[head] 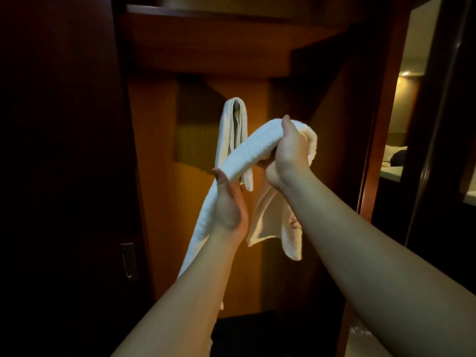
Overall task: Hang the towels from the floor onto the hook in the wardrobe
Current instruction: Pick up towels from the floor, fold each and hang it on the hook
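Between both hands, raised before the wardrobe back panel [159, 202], I see one white towel [247, 150] bunched into a soft rope. Right hand [289, 153] fingers curl round its upper bend; left hand [228, 202] pinches lower left, thumb on top. Ends dangle limp. Light, floppy, grippy terry. I'd hold near the middle fold. Farther back, a second towel [233, 130] already hangs; its hook is hidden.

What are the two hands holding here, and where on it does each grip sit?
One white towel: the right hand grips its raised bunched middle, the left hand grips it lower down.
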The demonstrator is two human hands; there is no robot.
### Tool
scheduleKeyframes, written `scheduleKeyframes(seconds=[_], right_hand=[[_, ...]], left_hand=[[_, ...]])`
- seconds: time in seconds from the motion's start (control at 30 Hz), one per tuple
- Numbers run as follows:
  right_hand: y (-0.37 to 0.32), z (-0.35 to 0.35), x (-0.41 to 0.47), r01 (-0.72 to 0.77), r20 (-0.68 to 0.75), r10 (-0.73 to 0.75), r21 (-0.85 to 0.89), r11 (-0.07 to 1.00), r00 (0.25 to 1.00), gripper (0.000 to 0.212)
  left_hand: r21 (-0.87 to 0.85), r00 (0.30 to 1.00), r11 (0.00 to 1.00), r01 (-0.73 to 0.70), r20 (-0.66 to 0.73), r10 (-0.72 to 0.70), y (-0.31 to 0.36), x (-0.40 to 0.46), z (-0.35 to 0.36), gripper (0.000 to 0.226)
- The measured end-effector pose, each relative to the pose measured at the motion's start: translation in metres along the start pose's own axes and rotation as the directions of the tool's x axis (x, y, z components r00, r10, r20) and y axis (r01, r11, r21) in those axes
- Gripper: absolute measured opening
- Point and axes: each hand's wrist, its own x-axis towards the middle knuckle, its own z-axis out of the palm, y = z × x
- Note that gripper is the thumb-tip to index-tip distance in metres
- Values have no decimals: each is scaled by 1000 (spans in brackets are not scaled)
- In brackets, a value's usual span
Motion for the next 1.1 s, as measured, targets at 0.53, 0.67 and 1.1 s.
scheduleKeyframes(seconds=[0.53,0.67,1.1], right_hand=[[-12,-14,191,186,95,-160,-476,859,983,75],[-20,0,236,198,53,-192,-366,909,980,87],[-8,49,380,215,213,-130,-445,869,968,95]], left_hand=[[500,975,863,-66,-151,162,48,197,-19,40],[537,987,841,-73,-83,139,69,242,-18,59],[599,1000,800,-9,-3,13,65,380,-50,82]])
